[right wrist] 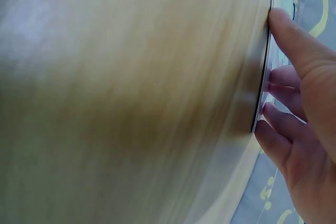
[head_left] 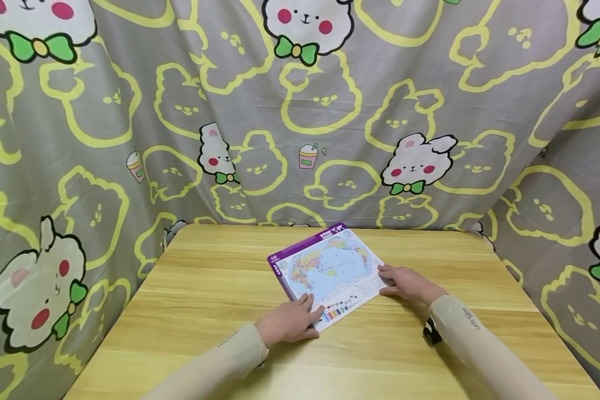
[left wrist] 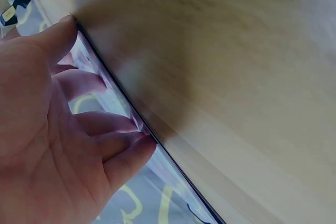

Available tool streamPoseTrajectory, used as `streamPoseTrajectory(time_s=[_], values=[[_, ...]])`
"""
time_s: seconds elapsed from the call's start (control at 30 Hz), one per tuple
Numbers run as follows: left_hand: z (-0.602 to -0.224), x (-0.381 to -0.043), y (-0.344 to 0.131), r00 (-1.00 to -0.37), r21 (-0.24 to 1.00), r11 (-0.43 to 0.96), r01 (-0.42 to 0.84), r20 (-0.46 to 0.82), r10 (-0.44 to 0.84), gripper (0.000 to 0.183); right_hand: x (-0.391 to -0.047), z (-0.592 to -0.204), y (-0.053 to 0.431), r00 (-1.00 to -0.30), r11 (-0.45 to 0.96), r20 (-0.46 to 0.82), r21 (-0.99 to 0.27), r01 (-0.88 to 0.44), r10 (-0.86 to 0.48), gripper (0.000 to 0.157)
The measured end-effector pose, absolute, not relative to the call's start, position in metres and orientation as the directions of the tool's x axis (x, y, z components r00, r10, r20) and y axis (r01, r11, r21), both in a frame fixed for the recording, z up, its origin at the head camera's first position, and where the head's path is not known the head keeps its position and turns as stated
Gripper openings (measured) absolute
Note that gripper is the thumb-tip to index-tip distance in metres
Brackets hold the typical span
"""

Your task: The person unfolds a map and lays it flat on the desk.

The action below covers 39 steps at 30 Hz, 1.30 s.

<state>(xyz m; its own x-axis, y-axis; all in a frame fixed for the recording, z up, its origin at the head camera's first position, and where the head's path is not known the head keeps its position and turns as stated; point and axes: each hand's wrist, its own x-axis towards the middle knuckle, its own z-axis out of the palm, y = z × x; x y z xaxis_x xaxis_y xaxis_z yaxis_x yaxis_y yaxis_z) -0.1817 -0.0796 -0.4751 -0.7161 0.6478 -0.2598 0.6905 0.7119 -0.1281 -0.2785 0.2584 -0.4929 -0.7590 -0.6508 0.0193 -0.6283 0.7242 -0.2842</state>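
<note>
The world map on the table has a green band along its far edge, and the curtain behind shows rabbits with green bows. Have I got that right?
Almost: the band along the far edge of the world map is purple, not green, as the head view shows. The curtain behind the table does show rabbits with green bows.

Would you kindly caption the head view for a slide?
Left arm and right arm reach to a purple-edged world map askew on a wooden table, patterned curtain behind.
</note>
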Motion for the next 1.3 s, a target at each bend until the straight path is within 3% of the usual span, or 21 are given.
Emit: streamPoseTrajectory(time_s=[0.9,1.1,1.3], values=[[-0.472,-0.170,-0.063,-0.728,-0.155,0.713,0.683,-0.223,0.649,0.063,-0.288,-0.491,0.262,-0.770,0.730,0.006,-0.311,-0.608,-0.638,0.058],[-0.471,-0.177,-0.068,-0.741,-0.098,0.739,0.667,-0.200,0.641,0.064,-0.279,-0.489,0.257,-0.773,0.748,0.012,-0.242,-0.618,-0.634,0.048],[-0.469,-0.204,-0.083,-0.798,-0.033,0.806,0.592,-0.168,0.579,0.062,-0.261,-0.487,0.241,-0.783,0.770,0.048,-0.153,-0.620,-0.621,0.047]])
